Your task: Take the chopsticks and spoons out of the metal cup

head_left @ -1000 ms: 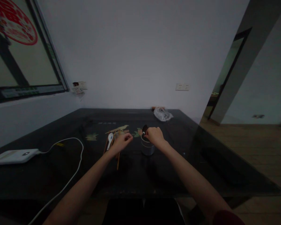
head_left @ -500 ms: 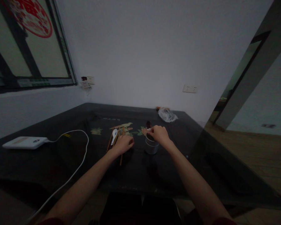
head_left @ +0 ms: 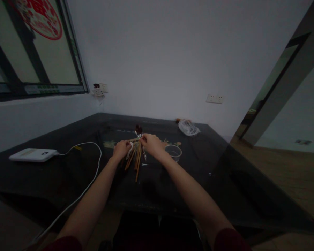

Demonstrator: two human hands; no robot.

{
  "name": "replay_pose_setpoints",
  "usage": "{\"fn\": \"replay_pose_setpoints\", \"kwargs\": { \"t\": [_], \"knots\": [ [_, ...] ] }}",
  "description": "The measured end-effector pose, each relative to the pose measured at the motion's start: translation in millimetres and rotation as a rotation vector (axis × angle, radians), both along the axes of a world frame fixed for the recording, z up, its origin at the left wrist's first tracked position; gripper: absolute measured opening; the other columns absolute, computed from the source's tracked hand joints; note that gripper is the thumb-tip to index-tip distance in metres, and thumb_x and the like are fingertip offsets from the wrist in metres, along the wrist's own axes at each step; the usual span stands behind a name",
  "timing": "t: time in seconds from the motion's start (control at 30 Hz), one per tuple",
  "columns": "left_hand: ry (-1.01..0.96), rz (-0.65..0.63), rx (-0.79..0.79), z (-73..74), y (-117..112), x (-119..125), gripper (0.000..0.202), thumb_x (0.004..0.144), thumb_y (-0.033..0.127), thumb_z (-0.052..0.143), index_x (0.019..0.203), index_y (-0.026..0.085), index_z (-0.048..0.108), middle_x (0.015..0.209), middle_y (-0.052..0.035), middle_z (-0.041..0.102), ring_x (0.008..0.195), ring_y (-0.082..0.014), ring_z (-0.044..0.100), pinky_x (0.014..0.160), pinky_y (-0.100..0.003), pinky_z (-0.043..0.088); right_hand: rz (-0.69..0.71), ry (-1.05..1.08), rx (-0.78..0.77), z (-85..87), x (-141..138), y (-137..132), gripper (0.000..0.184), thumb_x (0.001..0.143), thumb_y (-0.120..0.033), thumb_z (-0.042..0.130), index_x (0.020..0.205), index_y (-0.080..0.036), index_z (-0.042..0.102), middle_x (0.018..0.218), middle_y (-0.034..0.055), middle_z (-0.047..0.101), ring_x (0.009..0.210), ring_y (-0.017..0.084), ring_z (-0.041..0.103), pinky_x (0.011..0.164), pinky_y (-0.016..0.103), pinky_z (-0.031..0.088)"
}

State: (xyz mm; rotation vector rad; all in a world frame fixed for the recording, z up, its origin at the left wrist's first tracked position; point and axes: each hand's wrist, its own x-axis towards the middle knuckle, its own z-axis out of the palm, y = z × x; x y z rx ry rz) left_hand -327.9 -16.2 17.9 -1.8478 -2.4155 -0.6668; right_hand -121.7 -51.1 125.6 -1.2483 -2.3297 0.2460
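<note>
On the dark table [head_left: 68, 174] lies a bundle of wooden chopsticks [head_left: 137, 161] with a white spoon [head_left: 130, 150] among them. My right hand [head_left: 153, 145] is closed on a dark metal spoon [head_left: 139, 131], its bowl sticking up beyond my fingers and its handle pointing down over the chopsticks. My left hand [head_left: 121, 149] is closed at the upper end of the white spoon and the chopsticks. A small clear cup [head_left: 173, 152] stands just right of my right hand, untouched.
A white device [head_left: 33, 154] lies at the table's left with a white cable [head_left: 94, 164] looping toward the front edge. A crumpled clear bag [head_left: 188, 127] sits at the far edge. Wall sockets [head_left: 214, 99] are behind; a doorway opens at right.
My right hand left the cup and moved left with the dark spoon, over the chopsticks. My left hand shifted onto the white spoon's end. The camera view turned slightly.
</note>
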Motion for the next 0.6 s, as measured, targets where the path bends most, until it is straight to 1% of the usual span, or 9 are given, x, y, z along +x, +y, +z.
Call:
{"fn": "replay_pose_setpoints", "kwargs": {
  "t": [0.07,0.13,0.17,0.23,0.3,0.4,0.5,0.6],
  "knots": [
    [0.006,0.009,-0.013,-3.5,2,-3,0.031,0.083,0.038,0.045,0.099,0.021,0.065,0.106,-0.0099,0.064,0.101,-0.0250,0.058,0.081,-0.032,0.045,-0.017,-0.042,-0.172,-28.8,-20,17,0.025,0.088,-0.035,0.048,0.094,-0.020,0.067,0.097,0.0083,0.070,0.091,0.021,0.064,0.074,0.027,0.045],
    [0.010,0.011,-0.027,-6.0,4,-4,0.033,0.082,0.039,0.045,0.104,0.021,0.063,0.109,-0.0107,0.062,0.104,-0.0265,0.057,0.084,-0.034,0.045,-0.044,-0.055,-0.320,-54.6,-33,33,0.026,0.087,-0.034,0.050,0.098,-0.018,0.066,0.101,0.0099,0.069,0.096,0.022,0.064,0.076,0.027,0.046],
    [0.009,0.012,-0.037,-7.1,5,-4,0.035,0.082,0.040,0.045,0.107,0.021,0.061,0.111,-0.0113,0.060,0.105,-0.0270,0.056,0.085,-0.035,0.045,-0.076,-0.053,-0.370,-65.0,-38,39,0.028,0.087,-0.036,0.049,0.100,-0.017,0.066,0.103,0.0110,0.069,0.099,0.023,0.064,0.078,0.028,0.047],
    [0.000,0.021,-0.066,-9.0,6,-6,0.039,0.082,0.042,0.046,0.112,0.021,0.058,0.115,-0.0124,0.058,0.107,-0.0279,0.056,0.087,-0.036,0.044,-0.137,-0.046,-0.437,-80.2,-43,47,0.035,0.087,-0.041,0.047,0.103,-0.017,0.066,0.109,0.0131,0.067,0.103,0.025,0.063,0.080,0.030,0.048],
    [-0.014,0.033,-0.107,-10.6,6,-6,0.044,0.081,0.043,0.046,0.117,0.020,0.055,0.118,-0.0138,0.056,0.110,-0.0288,0.055,0.089,-0.037,0.043,-0.171,-0.046,-0.455,-88.8,-44,49,0.041,0.088,-0.046,0.045,0.107,-0.016,0.065,0.113,0.0152,0.066,0.106,0.027,0.062,0.081,0.033,0.049],
    [-0.039,0.034,-0.167,-11.4,5,-4,0.051,0.081,0.046,0.047,0.125,0.020,0.050,0.124,-0.0158,0.053,0.112,-0.0297,0.054,0.090,-0.037,0.043,-0.175,-0.066,-0.431,-94.1,-44,47,0.046,0.088,-0.047,0.042,0.112,-0.014,0.064,0.114,0.0170,0.065,0.107,0.030,0.061,0.083,0.036,0.049],
    [-0.051,0.026,-0.210,-9.3,3,0,0.056,0.082,0.048,0.046,0.130,0.021,0.045,0.128,-0.0166,0.050,0.113,-0.0307,0.053,0.090,-0.038,0.042,-0.176,-0.100,-0.399,-96.9,-44,45,0.044,0.088,-0.045,0.044,0.112,-0.013,0.064,0.115,0.0176,0.065,0.106,0.031,0.062,0.083,0.037,0.050],
    [-0.046,0.026,-0.234,-6.7,1,3,0.058,0.082,0.048,0.046,0.133,0.022,0.042,0.129,-0.0162,0.050,0.115,-0.0310,0.052,0.090,-0.038,0.042,-0.181,-0.130,-0.366,-98.9,-42,45,0.040,0.088,-0.041,0.046,0.112,-0.014,0.064,0.114,0.0175,0.065,0.105,0.029,0.062,0.083,0.036,0.050]
  ]
}}
